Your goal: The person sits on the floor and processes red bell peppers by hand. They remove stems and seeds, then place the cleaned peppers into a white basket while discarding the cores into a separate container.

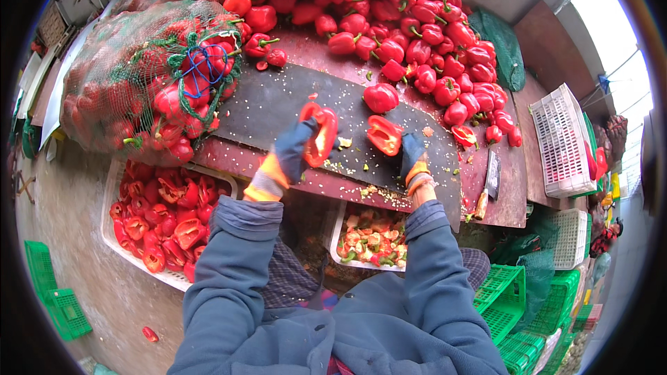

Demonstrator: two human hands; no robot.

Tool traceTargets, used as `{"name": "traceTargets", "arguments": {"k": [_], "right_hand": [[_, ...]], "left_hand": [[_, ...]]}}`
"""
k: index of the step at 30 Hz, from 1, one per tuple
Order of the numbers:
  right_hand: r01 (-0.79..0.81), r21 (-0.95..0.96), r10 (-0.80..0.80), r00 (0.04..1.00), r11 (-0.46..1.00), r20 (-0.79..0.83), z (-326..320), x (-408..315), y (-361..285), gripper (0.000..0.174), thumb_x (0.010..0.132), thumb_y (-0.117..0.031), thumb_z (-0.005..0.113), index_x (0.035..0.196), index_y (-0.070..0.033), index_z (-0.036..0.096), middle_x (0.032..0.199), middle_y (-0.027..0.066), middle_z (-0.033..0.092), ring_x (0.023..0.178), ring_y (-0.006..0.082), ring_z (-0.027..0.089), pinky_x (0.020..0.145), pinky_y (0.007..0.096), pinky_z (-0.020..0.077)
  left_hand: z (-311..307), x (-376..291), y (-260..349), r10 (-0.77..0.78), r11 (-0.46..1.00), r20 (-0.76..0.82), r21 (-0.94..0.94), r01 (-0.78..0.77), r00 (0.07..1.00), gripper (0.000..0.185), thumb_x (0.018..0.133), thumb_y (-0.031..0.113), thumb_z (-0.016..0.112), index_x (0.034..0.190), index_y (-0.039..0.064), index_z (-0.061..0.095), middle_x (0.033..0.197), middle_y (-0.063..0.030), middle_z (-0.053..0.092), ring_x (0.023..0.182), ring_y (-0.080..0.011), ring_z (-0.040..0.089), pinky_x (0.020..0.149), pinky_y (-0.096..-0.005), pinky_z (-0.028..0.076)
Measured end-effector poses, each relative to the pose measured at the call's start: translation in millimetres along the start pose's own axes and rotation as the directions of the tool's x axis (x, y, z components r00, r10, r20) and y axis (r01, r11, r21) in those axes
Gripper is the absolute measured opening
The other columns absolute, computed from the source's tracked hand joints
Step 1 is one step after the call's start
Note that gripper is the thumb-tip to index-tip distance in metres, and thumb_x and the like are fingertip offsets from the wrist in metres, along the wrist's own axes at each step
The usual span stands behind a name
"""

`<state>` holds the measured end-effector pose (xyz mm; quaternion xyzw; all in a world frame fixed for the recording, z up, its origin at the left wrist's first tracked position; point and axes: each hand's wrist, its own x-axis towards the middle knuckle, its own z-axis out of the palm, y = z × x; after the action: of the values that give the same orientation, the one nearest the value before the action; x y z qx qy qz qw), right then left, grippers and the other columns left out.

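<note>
My left hand, in a dark glove with an orange cuff, grips a cut red bell pepper piece, its hollow side showing. My right hand, gloved the same way, holds another cut red pepper piece by its right end. Both are over a seed-strewn black mat on the dark red table. A whole red pepper lies on the mat just above the right piece. To the right rests a cleaver with a wooden handle. Whole red peppers are heaped behind the mat.
A mesh sack of peppers stands at the left. Below the table edge are a white crate of cut peppers and a white tray of cores and scraps. White crates and green crates stand at the right.
</note>
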<state>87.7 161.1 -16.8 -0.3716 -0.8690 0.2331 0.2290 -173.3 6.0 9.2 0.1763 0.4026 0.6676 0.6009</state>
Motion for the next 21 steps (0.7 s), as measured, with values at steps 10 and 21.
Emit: {"name": "traceTargets", "arguments": {"k": [10,21], "right_hand": [[0.490,0.242,-0.467,0.872,0.838,-0.148,0.7,-40.4,-70.4,0.024,0.082,0.002,0.056,0.106,0.002,0.058,0.101,0.0189,0.063,0.090,0.0377,0.061,0.081,0.0396,0.0514],[-0.278,0.593,0.235,0.960,0.755,0.151,-68.3,-106.2,-126.3,0.051,0.086,-0.025,0.068,0.128,0.000,0.053,0.109,0.0175,0.067,0.096,0.0238,0.065,0.084,0.0377,0.0534]], "left_hand": [[-40.2,-149.6,30.1,0.475,0.550,0.005,-0.782,-0.293,0.880,0.078,0.092,0.050,0.057,0.147,0.001,0.030,0.147,-0.0198,0.040,0.132,-0.0350,0.043,0.109,-0.0509,0.037],[101.1,-116.3,-56.4,0.034,0.973,0.045,0.227,-0.044,0.998,0.046,0.095,0.013,0.060,0.137,0.000,0.048,0.128,-0.0091,0.058,0.114,-0.0162,0.056,0.099,-0.0289,0.046]]}}
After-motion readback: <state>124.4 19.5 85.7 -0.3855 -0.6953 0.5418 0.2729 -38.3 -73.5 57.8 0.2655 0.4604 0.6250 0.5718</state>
